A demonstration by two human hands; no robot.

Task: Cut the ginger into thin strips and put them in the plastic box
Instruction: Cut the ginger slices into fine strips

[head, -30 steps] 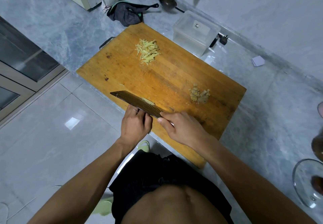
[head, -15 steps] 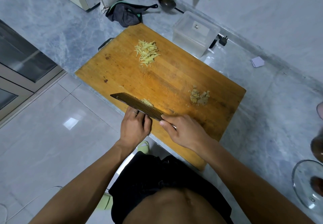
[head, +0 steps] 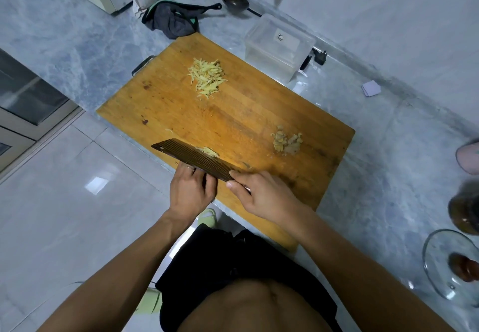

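Ginger handling: The ginger being cut point(head: 207, 151) is likely light, firm and fibrous, and damp on its cut faces, so it may slide under the blade. Hold it low and close behind the cut, fingertips tucked back.
Strip handling: The strips point(head: 207, 77) look thin, limp and likely to cling. Judging by that, they are best gathered in a bunch or scooped on the flat of the blade, not picked up one by one.
Knife handling: The cleaver point(head: 191, 159) looks broad and stiff, probably heavy enough to cut by its own weight. Take it at the handle, which is hidden under the right grip.
Right grip: The right hand point(head: 264, 196) is curled around the cleaver's handle, thumb and forefinger up against the rear of the blade.
Left grip: The left hand point(head: 193, 189) sits just beside the blade on its near side, fingers bent down toward the board. Whether it pins ginger I cannot tell, since the blade hides the fingertips.
Ginger location: A pale yellow sliver shows just beyond the blade, directly ahead of the left grip.
Strips location: A loose yellow heap lies well ahead of both grips on the cutting board point(head: 160, 103).
Scraps: A lumpy beige pile point(head: 286, 142) lies ahead of the right grip, slightly to its right.
Plastic box: The plastic box point(head: 280, 46) is clear and apparently empty, on the desk point(head: 388, 150) past the board's far edge.
Progress: By my reckoning cutting is partly done; nothing is boxed yet.
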